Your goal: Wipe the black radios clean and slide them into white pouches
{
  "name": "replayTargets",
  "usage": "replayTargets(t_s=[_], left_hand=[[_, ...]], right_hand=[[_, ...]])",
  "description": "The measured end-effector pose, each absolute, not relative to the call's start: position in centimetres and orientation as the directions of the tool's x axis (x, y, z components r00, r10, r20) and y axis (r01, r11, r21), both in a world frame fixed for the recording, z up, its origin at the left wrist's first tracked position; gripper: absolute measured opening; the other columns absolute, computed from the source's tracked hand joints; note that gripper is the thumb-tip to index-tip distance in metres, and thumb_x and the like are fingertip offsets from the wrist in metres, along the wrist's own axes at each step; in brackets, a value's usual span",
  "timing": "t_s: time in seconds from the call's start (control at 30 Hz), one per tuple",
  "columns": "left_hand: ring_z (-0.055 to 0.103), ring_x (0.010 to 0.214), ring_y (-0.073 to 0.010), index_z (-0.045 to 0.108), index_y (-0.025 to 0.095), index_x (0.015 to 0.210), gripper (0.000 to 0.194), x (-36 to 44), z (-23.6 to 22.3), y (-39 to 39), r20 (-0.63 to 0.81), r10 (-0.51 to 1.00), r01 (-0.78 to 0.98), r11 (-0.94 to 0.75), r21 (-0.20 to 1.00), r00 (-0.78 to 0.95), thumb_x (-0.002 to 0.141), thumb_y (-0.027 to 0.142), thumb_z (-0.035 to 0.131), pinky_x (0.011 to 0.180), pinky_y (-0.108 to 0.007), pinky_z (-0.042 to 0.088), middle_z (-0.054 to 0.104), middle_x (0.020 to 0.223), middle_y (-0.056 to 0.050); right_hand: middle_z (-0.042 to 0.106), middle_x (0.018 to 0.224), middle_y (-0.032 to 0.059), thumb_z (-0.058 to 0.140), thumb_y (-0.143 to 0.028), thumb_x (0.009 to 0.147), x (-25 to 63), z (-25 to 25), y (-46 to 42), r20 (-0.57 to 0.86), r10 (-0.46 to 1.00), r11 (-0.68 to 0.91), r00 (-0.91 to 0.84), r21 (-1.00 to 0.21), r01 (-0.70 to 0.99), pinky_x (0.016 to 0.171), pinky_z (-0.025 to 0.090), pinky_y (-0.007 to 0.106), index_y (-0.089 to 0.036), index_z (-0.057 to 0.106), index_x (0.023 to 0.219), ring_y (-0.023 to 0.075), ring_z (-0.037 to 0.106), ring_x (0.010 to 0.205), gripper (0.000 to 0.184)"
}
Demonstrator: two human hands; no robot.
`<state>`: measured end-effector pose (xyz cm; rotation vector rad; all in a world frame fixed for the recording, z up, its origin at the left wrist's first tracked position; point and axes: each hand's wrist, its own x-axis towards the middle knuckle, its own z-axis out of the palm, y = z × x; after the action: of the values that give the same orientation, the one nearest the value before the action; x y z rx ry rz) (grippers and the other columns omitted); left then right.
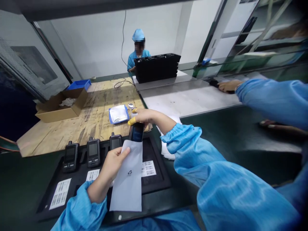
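At the far left corner of the plywood worktop [72,134] sits an open cardboard box [61,107] with crumpled white packing inside, and a blue plastic bin [79,84] stands just behind it. Nearer the person, on a black tray [158,179], three upright two-way radios [93,152] stand in a row above white printed labels [60,193].

The left hand [113,166] is closed on the upper edge of a white pouch [127,183], holding it upright over the tray. The right hand [146,116], with yellow finger cots [132,121] on two fingers, is clamped on the top of a fourth radio, the handheld radio [136,132], whose lower end is at the pouch's mouth. (How far it has entered, the pouch hides.) Beyond them, near the plywood's front edge, lies a blue-rimmed tray of folded white pouches [111,117].

This looks like the bagging step, with the radio going into the pouch. The moment seems to call for the mouth staying open and the radio staying in line with it.

To the right, under the right forearm, lies a pile of white sheets [166,150]. Farther off, on a pale steel plate [190,101], a co-worker's hand [228,86] reaches in from the right edge to a black object [214,84]. (Across the room, another person in a blue cap [138,48] sits behind stacked black crates [156,68].)
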<state>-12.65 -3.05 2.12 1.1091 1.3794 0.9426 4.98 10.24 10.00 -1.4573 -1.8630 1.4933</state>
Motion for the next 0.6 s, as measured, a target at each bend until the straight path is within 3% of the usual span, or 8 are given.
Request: replayTargets(t_s=[0.27,0.6], left_hand=[[0.055,0.053,-0.0144,0.066,0.011,0.069,0.055,-11.6,2.6,-2.2,-0.276,0.961,0.135,0.274,0.952,-0.005,0.051,0.062,0.078,0.052,-0.023,0.040,0.064,0.062,-0.003],[0.056,0.054,-0.0149,0.067,0.011,0.071,0.053,-11.6,2.0,-2.3,-0.285,0.958,0.130,0.280,0.951,0.021,0.053,0.060,0.079,0.053,-0.024,0.042,0.066,0.064,-0.004]], right_hand=[[0.059,0.075,0.0005,0.076,-0.028,0.067,6.2,9.3,11.2,-0.321,0.841,-0.083,-0.435,-0.871,0.484,0.055,0.058,0.042,-0.018,0.040,0.120,0.0168,0.061,0.058,0.065],[0.058,0.073,-0.0007,0.076,-0.028,0.067,6.4,9.3,10.9,-0.312,0.834,-0.049,-0.454,-0.862,0.504,0.056,0.058,0.044,-0.018,0.041,0.111,0.0169,0.061,0.056,0.057]])
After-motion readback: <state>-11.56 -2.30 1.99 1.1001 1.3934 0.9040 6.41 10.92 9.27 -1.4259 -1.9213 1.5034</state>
